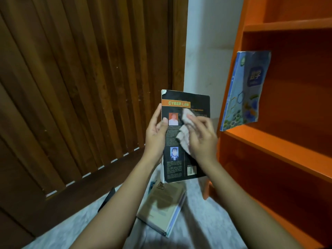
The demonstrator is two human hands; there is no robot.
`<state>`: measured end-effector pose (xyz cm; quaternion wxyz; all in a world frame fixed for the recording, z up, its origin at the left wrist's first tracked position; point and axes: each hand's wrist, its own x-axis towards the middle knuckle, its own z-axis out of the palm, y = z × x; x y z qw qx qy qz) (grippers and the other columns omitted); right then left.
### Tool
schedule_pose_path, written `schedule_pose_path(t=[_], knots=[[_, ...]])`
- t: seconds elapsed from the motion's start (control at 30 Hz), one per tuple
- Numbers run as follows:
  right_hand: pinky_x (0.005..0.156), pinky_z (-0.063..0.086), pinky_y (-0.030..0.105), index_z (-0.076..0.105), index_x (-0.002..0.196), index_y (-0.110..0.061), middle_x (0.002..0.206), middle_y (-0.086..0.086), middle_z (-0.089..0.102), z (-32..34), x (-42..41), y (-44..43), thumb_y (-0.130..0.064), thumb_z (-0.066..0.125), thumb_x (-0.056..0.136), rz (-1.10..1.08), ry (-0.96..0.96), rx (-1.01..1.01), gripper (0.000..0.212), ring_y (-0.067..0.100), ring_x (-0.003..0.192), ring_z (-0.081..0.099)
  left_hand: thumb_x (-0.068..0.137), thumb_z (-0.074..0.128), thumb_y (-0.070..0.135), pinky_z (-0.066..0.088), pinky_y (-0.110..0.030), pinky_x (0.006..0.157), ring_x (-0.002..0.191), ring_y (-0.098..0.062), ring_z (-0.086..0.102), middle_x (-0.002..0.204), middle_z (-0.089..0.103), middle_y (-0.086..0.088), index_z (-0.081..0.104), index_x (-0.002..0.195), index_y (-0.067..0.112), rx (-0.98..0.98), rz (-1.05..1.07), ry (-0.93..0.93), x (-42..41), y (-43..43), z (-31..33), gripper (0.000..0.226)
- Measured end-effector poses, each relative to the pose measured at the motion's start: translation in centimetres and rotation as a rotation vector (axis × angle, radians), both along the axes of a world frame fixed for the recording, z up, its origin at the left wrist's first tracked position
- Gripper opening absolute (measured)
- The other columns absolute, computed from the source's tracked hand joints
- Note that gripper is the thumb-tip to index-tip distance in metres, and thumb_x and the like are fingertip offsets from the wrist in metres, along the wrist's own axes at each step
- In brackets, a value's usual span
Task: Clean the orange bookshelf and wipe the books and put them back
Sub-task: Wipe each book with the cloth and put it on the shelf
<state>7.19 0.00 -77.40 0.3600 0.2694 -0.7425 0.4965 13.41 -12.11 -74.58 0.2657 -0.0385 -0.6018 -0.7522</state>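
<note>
Wiping black book (pixel 186 141), cloth (pixel 185 137) in right hand (pixel 203 139); left hand (pixel 156 135) gripping

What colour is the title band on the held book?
Orange band with greenish lettering, on the black book; head view.

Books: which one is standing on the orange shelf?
The blue book, leaning on the orange bookshelf. The black Cyber Law book is in the left hand; the beige book lies on the floor.

The black book (pixel 174 137) has an orange title band (green lettering); pinkish-white cloth (pixel 185 139) under the right hand (pixel 203 139). Right of that hand, a blue hexagon-patterned book (pixel 246 92) on the orange bookshelf (pixel 280 146); below it, a tan book (pixel 161 203).
</note>
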Motion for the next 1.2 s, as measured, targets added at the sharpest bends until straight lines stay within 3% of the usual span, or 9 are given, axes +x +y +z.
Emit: schedule_pose_path(t=[0.1, 0.17, 0.33, 0.4, 0.53, 0.7, 0.9, 1.0, 1.2], knots=[[0.063, 0.034, 0.011, 0.063, 0.122, -0.023, 0.104, 0.001, 0.054, -0.1, -1.4, 1.2, -0.022, 0.056, 0.094, -0.146, -0.356, -0.143, 0.029, 0.021, 0.093, 0.057, 0.099, 0.045, 0.017, 0.057, -0.032, 0.08, 0.098, -0.017, 0.068, 0.109, 0.069, 0.004, 0.035, 0.141, 0.03, -0.005, 0.024, -0.002, 0.1, 0.7, -0.2, 0.045], [0.061, 0.035, 0.006, 0.062, 0.124, -0.024, 0.104, -0.001, 0.051, -0.5, -0.3, 0.3, -0.022, 0.054, 0.095, -0.16, -0.388, -0.128, 0.03, 0.015, 0.087, 0.056, 0.098, 0.045, 0.017, 0.055, -0.039, 0.084, 0.099, -0.019, 0.067, 0.11, 0.069, 0.002, 0.037, 0.139, 0.032, 0.017, 0.053, -0.009, -0.1, 1.6, -0.5, 0.044], [0.076, 0.043, 0.023, 0.061, 0.117, -0.022, 0.104, 0.005, 0.054, -4.0, 4.9, -1.4, -0.011, 0.054, 0.088, 0.091, 0.147, 0.099, 0.032, 0.021, 0.09, 0.055, 0.098, 0.044, 0.011, 0.043, -0.055, 0.101, 0.118, -0.028, 0.058, 0.129, 0.059, -0.008, 0.038, 0.14, 0.031, 0.29, 0.123, -0.009, -1.1, 0.6, -0.2, 0.047], [0.082, 0.043, 0.025, 0.061, 0.117, -0.019, 0.101, 0.012, 0.058, -5.6, 4.8, -0.5, -0.009, 0.056, 0.087, 0.128, 0.194, 0.157, 0.032, 0.022, 0.093, 0.055, 0.099, 0.042, 0.009, 0.048, -0.05, 0.097, 0.113, -0.026, 0.061, 0.132, 0.057, -0.009, 0.035, 0.143, 0.027, 0.381, 0.135, 0.009, -1.4, -0.5, 0.4, 0.048], [0.091, 0.034, 0.009, 0.062, 0.119, -0.02, 0.104, 0.01, 0.052, -6.0, 3.0, 1.7, -0.009, 0.055, 0.09, -0.058, -0.114, -0.049, 0.032, 0.009, 0.098, 0.042, 0.099, 0.043, 0.011, 0.058, -0.037, 0.077, 0.1, -0.02, 0.068, 0.121, 0.064, -0.002, 0.036, 0.141, 0.03, 0.36, 0.071, 0.026, -0.7, -2.3, 1.1, 0.047], [0.087, 0.03, -0.002, 0.056, 0.128, -0.016, 0.121, 0.006, 0.053, -2.1, 1.4, 3.3, -0.022, 0.05, 0.097, 0.001, -0.353, -0.324, 0.032, 0.009, 0.11, 0.049, 0.098, 0.046, 0.014, 0.058, -0.038, 0.078, 0.099, -0.021, 0.067, 0.123, 0.064, -0.006, 0.036, 0.142, 0.031, 0.229, 0.006, -0.033, 0.1, -2.6, 0.5, 0.049], [0.111, 0.034, 0.043, 0.047, 0.132, -0.041, 0.145, -0.004, 0.045, -2.2, 0.0, 4.7, -0.047, 0.075, 0.073, 0.483, -0.686, -0.393, 0.066, 0.013, 0.133, 0.042, 0.097, 0.047, 0.016, 0.058, -0.034, 0.075, 0.09, -0.016, 0.068, 0.104, 0.072, 0.004, 0.038, 0.141, 0.031, 0.058, 0.009, -0.055, -0.4, -2.5, 0.3, 0.047], [0.106, 0.039, 0.05, 0.044, 0.139, -0.027, 0.135, 0.007, 0.056, -2.7, 0.3, 4.8, -0.041, 0.085, 0.06, 0.648, -0.838, -0.536, 0.091, 0.027, 0.124, 0.053, 0.099, 0.043, 0.017, 0.057, -0.022, 0.071, 0.084, -0.003, 0.068, 0.095, 0.071, 0.018, 0.032, 0.144, 0.03, -0.106, 0.069, -0.107, -1.2, -2.7, 0.3, 0.047], [0.093, 0.051, 0.045, 0.047, 0.136, -0.008, 0.121, 0.019, 0.063, -2.6, 1.0, 4.3, 0.003, 0.062, 0.083, 0.609, -0.902, -0.649, 0.056, 0.032, 0.107, 0.064, 0.099, 0.045, 0.03, 0.045, -0.04, 0.101, 0.123, -0.019, 0.049, 0.143, 0.043, -0.002, 0.022, 0.148, 0.033, -0.449, 0.171, -0.377, -2.5, -2.3, -1.2, 0.054]])
